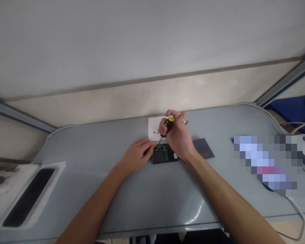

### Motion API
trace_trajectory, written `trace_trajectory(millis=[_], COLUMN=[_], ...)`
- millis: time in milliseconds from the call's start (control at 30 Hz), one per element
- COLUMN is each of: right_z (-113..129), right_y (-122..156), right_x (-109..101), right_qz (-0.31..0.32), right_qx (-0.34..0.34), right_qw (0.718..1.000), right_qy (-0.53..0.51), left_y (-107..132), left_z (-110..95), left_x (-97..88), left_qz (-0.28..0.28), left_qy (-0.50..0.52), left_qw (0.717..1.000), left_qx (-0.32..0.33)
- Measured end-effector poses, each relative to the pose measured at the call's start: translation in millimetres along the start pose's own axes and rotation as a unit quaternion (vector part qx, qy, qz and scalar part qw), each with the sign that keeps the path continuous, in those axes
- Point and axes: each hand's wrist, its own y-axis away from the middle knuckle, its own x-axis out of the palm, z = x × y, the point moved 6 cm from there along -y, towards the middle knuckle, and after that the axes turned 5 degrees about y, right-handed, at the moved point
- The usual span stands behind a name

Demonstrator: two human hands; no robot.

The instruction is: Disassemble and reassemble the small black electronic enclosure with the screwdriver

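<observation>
An opened phone lies on the grey table, its green circuit board showing beside a dark, flat block. My right hand is closed around the black-and-yellow handle of a screwdriver. The tool is tilted, and its thin shaft runs down to the upper left of the board. My left hand grips the phone's left edge, fingertips close to the screwdriver's tip. Behind the phone lies a white sheet with a few tiny dark pieces on it. A flat dark-grey panel is partly covered by my right wrist.
A pale wall borders the table's back. At the left lies a long black pad on a white sheet. Toward the right is a blurred-out object with a white cable leading off the table's edge.
</observation>
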Motion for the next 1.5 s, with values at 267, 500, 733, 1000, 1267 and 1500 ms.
trace_trajectory(millis=[267, 500, 733, 1000, 1267, 1500], right_z=[-1.1, 0.3, 9.2, 6.5, 12.2, 6.0], right_y=[0.0, 1.1, 2.1, 4.6, 3.7, 6.4], right_x=[-1.1, -0.3, -7.2, -2.6, -9.2, -4.3], right_qz=[0.014, -0.005, 0.031, -0.017, 0.012, -0.029], right_qx=[0.017, 0.01, 0.014, 0.004, 0.01, 0.021], right_qw=[0.999, 1.0, 0.995, 0.999, 0.996, 0.999], right_qy=[0.048, 0.029, 0.094, 0.031, 0.084, 0.01], left_y=[0.2, -0.5, -0.5, -0.6, -1.2, -1.7], left_z=[-0.5, 1.2, 0.5, 0.9, 0.7, -1.4], left_x=[-0.1, 1.7, 2.0, 1.4, 1.9, 0.8], left_qz=[-0.01, -0.001, 0.002, 0.0, 0.012, 0.004], left_qy=[0.008, 0.022, 0.02, 0.033, 0.03, 0.021], left_qw=[1.0, 1.0, 1.0, 0.999, 0.999, 1.0], left_qx=[0.005, 0.005, 0.001, -0.008, -0.01, -0.004])
